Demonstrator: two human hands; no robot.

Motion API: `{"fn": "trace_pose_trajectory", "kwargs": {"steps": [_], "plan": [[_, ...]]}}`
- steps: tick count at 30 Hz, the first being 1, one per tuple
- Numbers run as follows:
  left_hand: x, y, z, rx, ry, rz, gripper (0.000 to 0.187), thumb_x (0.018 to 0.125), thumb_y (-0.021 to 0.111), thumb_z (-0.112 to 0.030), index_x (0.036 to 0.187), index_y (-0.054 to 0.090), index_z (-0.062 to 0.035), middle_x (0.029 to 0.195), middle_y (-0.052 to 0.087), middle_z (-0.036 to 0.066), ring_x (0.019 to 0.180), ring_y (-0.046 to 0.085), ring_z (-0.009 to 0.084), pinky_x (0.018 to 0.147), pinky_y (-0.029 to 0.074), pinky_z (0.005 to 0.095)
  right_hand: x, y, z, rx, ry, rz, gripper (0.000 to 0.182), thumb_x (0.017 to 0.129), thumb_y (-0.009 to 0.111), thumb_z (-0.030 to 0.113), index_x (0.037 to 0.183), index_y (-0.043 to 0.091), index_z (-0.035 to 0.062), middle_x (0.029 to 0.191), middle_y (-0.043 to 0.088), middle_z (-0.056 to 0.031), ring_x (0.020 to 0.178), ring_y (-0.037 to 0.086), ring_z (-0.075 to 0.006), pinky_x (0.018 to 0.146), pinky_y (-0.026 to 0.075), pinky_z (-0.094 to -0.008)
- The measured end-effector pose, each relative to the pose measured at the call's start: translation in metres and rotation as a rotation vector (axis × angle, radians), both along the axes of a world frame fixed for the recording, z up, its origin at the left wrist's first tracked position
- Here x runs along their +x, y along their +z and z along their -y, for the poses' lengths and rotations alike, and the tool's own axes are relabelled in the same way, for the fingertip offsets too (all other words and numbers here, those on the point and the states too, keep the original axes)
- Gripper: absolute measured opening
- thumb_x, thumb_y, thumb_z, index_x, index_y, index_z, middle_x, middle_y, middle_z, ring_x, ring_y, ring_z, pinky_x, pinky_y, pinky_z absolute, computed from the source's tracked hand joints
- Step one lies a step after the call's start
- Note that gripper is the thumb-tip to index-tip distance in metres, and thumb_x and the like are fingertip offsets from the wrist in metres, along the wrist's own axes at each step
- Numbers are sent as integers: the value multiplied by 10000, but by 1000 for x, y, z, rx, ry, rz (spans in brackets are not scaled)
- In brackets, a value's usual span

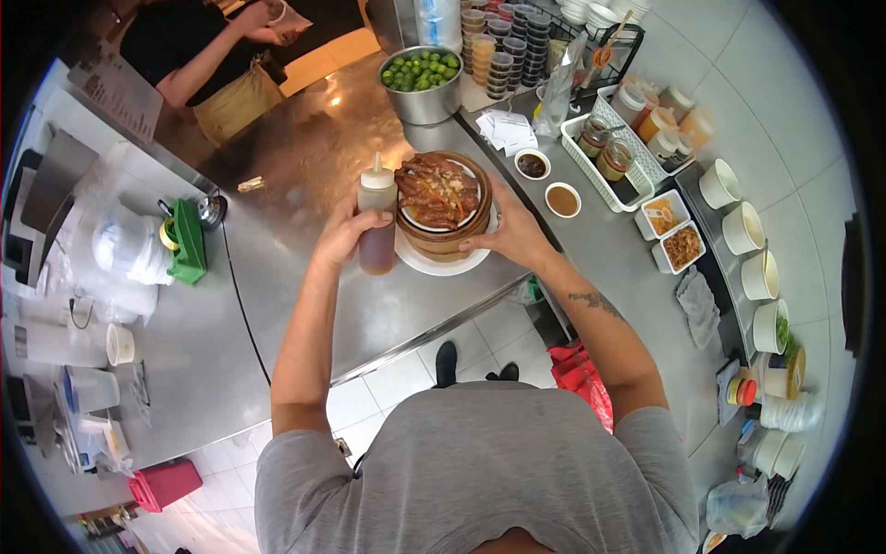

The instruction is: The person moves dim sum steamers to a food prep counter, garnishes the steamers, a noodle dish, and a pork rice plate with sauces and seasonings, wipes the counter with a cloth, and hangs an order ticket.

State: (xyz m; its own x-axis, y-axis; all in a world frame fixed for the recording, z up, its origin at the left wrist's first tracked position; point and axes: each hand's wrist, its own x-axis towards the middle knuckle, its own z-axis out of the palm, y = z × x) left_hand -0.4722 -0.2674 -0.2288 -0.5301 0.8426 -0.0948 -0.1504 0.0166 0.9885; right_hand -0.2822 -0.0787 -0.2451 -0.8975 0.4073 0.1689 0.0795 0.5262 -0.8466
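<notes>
My left hand [343, 231] is wrapped round a squeeze bottle [377, 242], which is upright, with a pale nozzle and reddish-brown liquid in its lower part. Just right of the bottle stands a round bamboo steamer [438, 242] on a white plate [448, 267]. Inside the steamer is a dish of glossy brown braised food [436, 189], topped with pale chopped bits; it looks like chicken feet. My right hand [513, 231] grips the steamer's right side, thumb at the front and fingers partly hidden behind it.
A metal pot of green limes [423, 85] stands beyond the steamer. To the right are two small sauce bowls [562, 199], a white basket of jars [611, 159] and several white tubs [742, 227]. A green tape dispenser [187, 242] sits left. Another person [198, 69] stands across the counter.
</notes>
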Motion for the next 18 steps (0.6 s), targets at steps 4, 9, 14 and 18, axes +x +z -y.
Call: {"fn": "trace_pose_trajectory", "kwargs": {"steps": [4,9,14,18], "plan": [[4,24,15,41,35,-86,617,650,609,-76,1236,427,-14,1090,540,75,1026,482,173,907,365,289,7,24,18,0,-12,-49,1110,495,850,274,1367,211,21,1338,364,-193,1257,339,-303,1036,285,-356],[15,58,68,48,121,-89,659,601,611,-100,1225,426,7,1104,535,79,1019,488,184,920,352,287,2,22,62,79,-32,-100,1128,509,845,303,1372,181,11,1333,345,-220,1244,350,-336,1017,318,-363],[14,32,135,-83,198,-8,696,572,614,-124,1231,428,3,1091,531,70,989,489,171,859,360,245,-6,-4,117,61,62,-12,1158,549,824,336,1376,92,-12,1356,275,-253,1235,343,-377,988,357,-385],[17,6,168,-151,265,75,677,574,607,-105,1225,443,-15,1094,532,69,1022,478,179,895,347,263,-11,-50,146,18,137,7,1175,563,809,375,1376,53,-11,1373,235,-256,1229,345,-385,981,362,-384]]}}
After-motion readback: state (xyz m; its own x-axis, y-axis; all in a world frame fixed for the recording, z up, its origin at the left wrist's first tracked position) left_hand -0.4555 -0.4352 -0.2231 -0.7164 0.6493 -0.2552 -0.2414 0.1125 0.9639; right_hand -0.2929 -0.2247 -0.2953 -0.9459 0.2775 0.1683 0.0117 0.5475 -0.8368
